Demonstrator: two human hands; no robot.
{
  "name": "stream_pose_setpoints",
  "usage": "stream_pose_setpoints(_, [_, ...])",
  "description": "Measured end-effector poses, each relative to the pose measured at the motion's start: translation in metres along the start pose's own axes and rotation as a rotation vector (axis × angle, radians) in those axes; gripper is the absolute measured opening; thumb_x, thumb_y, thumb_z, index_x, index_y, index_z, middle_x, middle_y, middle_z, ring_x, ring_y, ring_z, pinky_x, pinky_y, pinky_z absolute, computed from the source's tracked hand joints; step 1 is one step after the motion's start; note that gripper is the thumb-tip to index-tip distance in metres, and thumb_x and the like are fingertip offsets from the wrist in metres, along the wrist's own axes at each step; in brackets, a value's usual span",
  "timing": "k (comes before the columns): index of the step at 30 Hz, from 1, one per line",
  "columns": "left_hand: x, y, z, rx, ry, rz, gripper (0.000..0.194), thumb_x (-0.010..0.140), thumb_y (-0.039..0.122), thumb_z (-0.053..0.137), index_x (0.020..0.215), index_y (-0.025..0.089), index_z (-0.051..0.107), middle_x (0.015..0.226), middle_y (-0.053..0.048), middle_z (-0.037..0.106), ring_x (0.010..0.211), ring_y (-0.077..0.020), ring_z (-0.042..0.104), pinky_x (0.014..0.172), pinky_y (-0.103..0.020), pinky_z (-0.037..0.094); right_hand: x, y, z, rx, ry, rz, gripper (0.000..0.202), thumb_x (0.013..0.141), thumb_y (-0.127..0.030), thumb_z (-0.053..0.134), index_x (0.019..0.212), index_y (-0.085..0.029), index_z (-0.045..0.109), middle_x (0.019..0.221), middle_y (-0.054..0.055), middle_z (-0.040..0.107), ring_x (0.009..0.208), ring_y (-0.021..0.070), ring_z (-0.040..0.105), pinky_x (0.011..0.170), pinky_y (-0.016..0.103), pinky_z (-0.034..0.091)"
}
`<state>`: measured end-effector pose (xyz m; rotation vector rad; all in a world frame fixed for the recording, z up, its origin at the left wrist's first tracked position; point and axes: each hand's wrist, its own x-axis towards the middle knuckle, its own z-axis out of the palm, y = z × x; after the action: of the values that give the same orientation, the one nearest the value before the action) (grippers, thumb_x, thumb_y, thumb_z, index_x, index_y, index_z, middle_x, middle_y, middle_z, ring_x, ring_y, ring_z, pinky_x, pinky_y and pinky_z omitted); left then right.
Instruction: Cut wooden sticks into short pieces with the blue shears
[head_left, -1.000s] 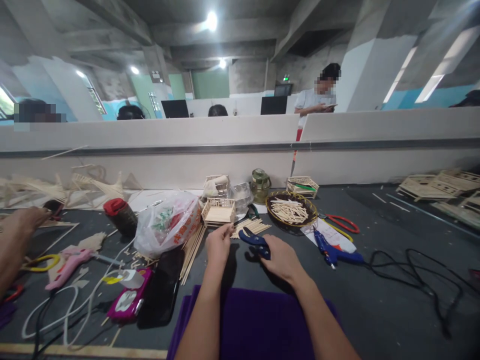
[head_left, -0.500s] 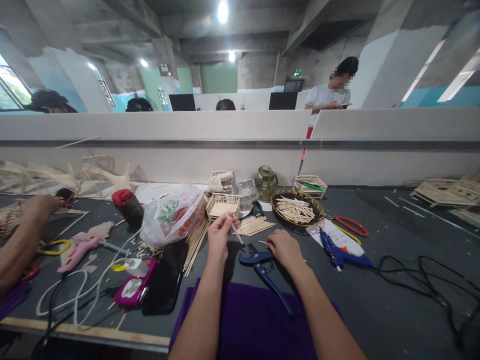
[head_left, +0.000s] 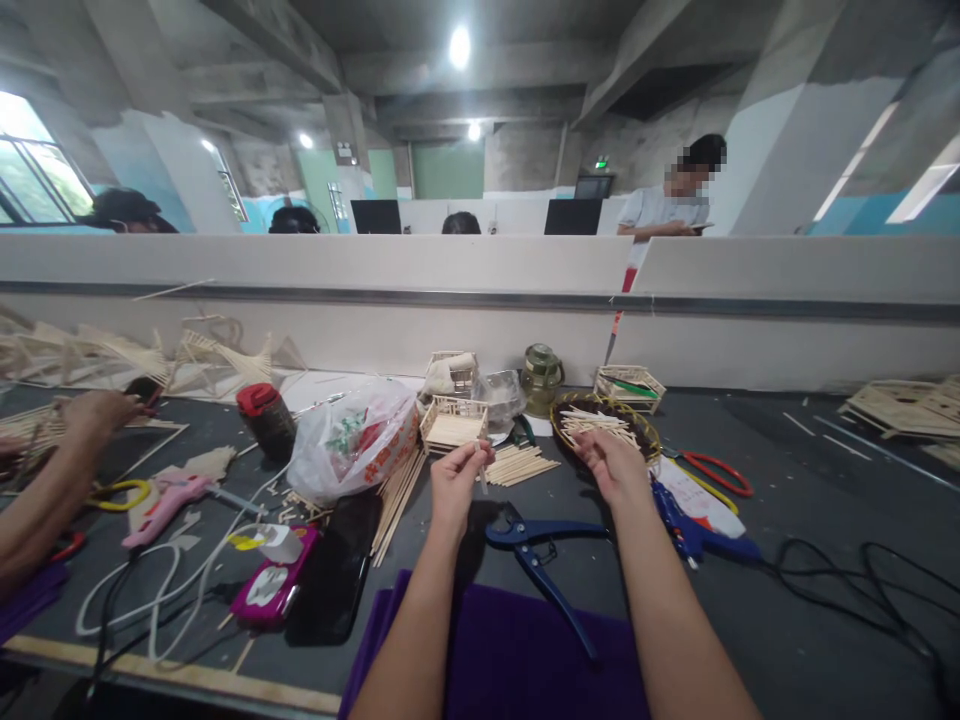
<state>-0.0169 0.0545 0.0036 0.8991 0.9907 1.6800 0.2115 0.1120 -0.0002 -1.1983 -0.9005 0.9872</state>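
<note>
At the far left of my feed, a co-worker's hand reaches in behind a pink glue gun. Next come a magenta power strip and, just beside it, a black phone, with a plastic bag behind them. Long thin sticks lie between the bag and my wearer's left hand. That hand is pinching a short stick by its upper end, in front of a small wooden frame. To its right I see the blue cutters lying with jaws leftward and handles spread, one handle reaching over the purple cloth. Farther right, the right hand is at the near side of the woven basket, which holds cut pieces. Its fingers are loosely curled — I can't tell whether they grip anything. A blue glue gun lies beyond its forearm.
</note>
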Motion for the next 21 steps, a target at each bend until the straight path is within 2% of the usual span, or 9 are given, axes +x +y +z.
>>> stream_pose_setpoints(2, [0.000,-0.001,0.000,0.016,-0.003,-0.004,0.025,0.066,0.030,0.076,0.084,0.013,0.074,0.078,-0.006,0.073,0.076,-0.0188,0.068,0.079,-0.032,0.051,-0.004,0.003,0.002,0.062,0.041,0.021,0.036,0.058,-0.047,0.070,0.076,-0.016,0.060,0.074,0.006,0.068,0.064,0.0156,0.063,0.050,0.024,0.049])
stream_pose_setpoints(4, [-0.001,-0.002,0.001,0.011,-0.011,-0.016,0.026,0.066,0.031,0.076,0.085,0.013,0.074,0.078,-0.006,0.073,0.076,-0.0186,0.067,0.079,-0.031,0.051,-0.016,0.005,0.010,0.072,0.014,0.039,0.041,0.056,-0.043,0.074,0.084,-0.016,0.063,0.076,0.006,0.069,0.058,0.0137,0.060,0.043,0.021,0.044])
stream_pose_setpoints(5, [-0.001,-0.003,0.002,0.004,-0.011,-0.025,0.027,0.066,0.031,0.076,0.085,0.013,0.074,0.078,-0.006,0.073,0.075,-0.0183,0.068,0.078,-0.031,0.051,-0.023,0.005,0.016,0.049,-0.053,0.031,0.043,0.057,-0.042,0.074,0.089,-0.016,0.064,0.077,0.005,0.069,0.055,0.0125,0.059,0.041,0.020,0.041])
stream_pose_setpoints(7, [-0.003,-0.003,0.003,-0.017,-0.002,-0.050,0.029,0.065,0.032,0.077,0.086,0.012,0.073,0.078,-0.007,0.073,0.074,-0.0181,0.068,0.077,-0.031,0.051,-0.040,0.005,0.031,-0.102,-0.320,-0.031,0.038,0.067,-0.043,0.069,0.095,-0.017,0.066,0.075,0.003,0.069,0.053,0.0113,0.056,0.042,0.021,0.040])
stream_pose_setpoints(9, [-0.004,-0.004,0.005,-0.059,0.017,-0.083,0.032,0.064,0.033,0.078,0.087,0.012,0.072,0.080,-0.008,0.073,0.076,-0.0185,0.068,0.077,-0.030,0.052,-0.054,0.004,0.048,-0.267,-0.599,-0.176,0.029,0.072,-0.036,0.066,0.094,-0.018,0.068,0.083,0.003,0.070,0.067,0.0143,0.061,0.059,0.024,0.047])
stream_pose_setpoints(11, [-0.005,-0.004,0.006,-0.116,0.022,-0.122,0.036,0.062,0.035,0.079,0.089,0.012,0.071,0.085,-0.009,0.073,0.079,-0.0199,0.069,0.077,-0.031,0.052,-0.064,0.005,0.060,-0.407,-0.732,-0.305,0.025,0.076,-0.029,0.063,0.099,-0.020,0.068,0.088,0.003,0.070,0.077,0.0157,0.062,0.070,0.026,0.046])
stream_pose_setpoints(13, [-0.004,-0.005,0.006,-0.138,0.020,-0.152,0.040,0.061,0.036,0.080,0.092,0.011,0.070,0.091,-0.012,0.073,0.082,-0.0212,0.069,0.077,-0.032,0.053,-0.068,0.007,0.064,-0.528,-0.743,-0.386,0.020,0.080,-0.024,0.057,0.095,-0.021,0.068,0.084,0.002,0.070,0.076,0.0151,0.061,0.071,0.025,0.044])
stream_pose_setpoints(16, [0.000,-0.003,-0.001,-0.045,0.068,-0.148,0.049,0.061,0.039,0.079,0.099,0.011,0.068,0.097,-0.014,0.072,0.083,-0.0198,0.068,0.068,-0.027,0.053,-0.060,0.011,0.053,-0.683,-0.677,-0.423,0.019,0.084,-0.024,0.050,0.078,-0.020,0.067,0.072,0.000,0.067,0.069,0.0147,0.059,0.066,0.023,0.040])
stream_pose_setpoints(21, [0.007,0.008,-0.024,0.176,0.216,-0.085,0.048,0.061,0.039,0.076,0.100,0.011,0.068,0.094,-0.011,0.070,0.074,-0.0150,0.063,0.051,-0.018,0.045,-0.037,0.022,0.026,-1.023,-0.345,-0.495,0.019,0.087,-0.025,0.049,0.090,-0.021,0.068,0.088,0.005,0.068,0.082,0.0178,0.060,0.072,0.025,0.040])
